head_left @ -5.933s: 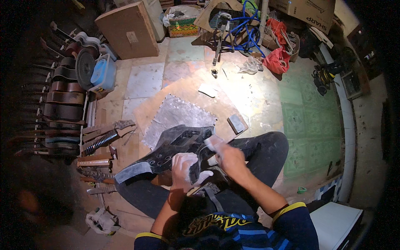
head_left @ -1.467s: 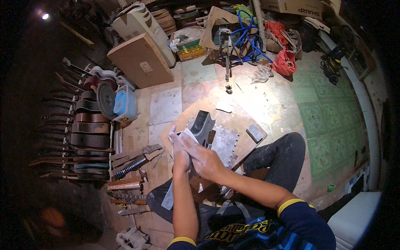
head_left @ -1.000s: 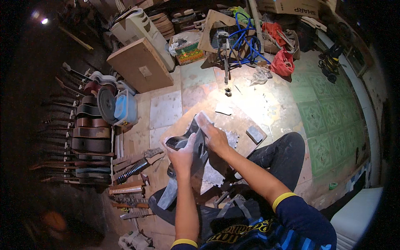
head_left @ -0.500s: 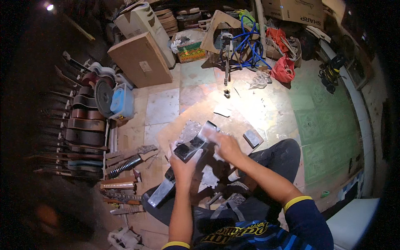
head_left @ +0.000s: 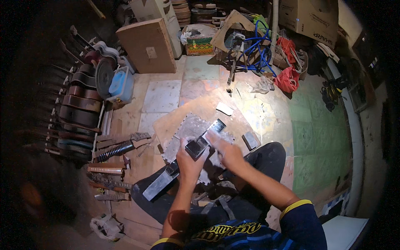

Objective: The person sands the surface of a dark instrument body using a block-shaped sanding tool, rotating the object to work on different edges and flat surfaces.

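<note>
My left hand (head_left: 191, 162) grips a dark, dusty guitar body (head_left: 196, 148) held on edge over my lap. My right hand (head_left: 225, 151), blurred by motion, has its fingers on the body's upper end; what lies under them is too smeared to make out. Beneath both hands is a grey mat (head_left: 188, 125) with jagged edges, on a plywood board (head_left: 166, 121). A grey block (head_left: 251, 141) rests at the board's right side, and a small white piece (head_left: 224, 108) lies at its far part.
Guitars in a rack (head_left: 79, 108) line the left side, beside loose necks (head_left: 116, 151) and a plastic tub (head_left: 118, 87). At the back are a wooden panel (head_left: 146, 46), a coiled blue hose (head_left: 260, 54) and red bags (head_left: 286, 81). My bent legs (head_left: 268, 164) frame the work.
Since 5.9 seconds ago the body has been turned from lying flat to on edge. In the last half second my right hand has shifted slightly on its upper end.
</note>
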`<state>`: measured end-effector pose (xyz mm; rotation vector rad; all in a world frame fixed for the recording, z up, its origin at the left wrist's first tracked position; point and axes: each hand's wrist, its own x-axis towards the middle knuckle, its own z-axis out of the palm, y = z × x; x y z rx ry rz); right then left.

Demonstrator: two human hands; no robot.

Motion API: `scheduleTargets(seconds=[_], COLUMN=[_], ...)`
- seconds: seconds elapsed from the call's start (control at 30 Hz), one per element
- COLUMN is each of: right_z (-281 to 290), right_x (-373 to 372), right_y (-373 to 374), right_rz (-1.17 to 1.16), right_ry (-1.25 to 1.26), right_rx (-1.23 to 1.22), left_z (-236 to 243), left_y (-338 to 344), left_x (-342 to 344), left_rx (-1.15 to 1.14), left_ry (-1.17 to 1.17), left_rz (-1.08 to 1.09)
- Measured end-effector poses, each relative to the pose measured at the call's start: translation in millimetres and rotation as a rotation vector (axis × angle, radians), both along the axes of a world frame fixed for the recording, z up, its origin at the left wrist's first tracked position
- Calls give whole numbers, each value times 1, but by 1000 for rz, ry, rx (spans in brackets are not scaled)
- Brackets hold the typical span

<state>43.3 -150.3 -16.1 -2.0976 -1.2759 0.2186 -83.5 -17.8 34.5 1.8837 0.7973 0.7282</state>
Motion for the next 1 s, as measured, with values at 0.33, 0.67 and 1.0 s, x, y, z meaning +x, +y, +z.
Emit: scheduleTargets(seconds=[0.33, 0.67, 1.0], right_z=[13, -1, 43], right_x=[26, 15, -1], right_y=[2, -12, -26], right_rz=[-114, -19, 143], right_ry=[-147, -123, 62], right_rx=[-10, 56, 38], left_z=[-15, -7, -16], left_y=[-13, -24, -45], left_x=[-2, 7, -9], left_rx=[99, 137, 214], left_ry=[-12, 2, -35], left_rz=[16, -40, -215])
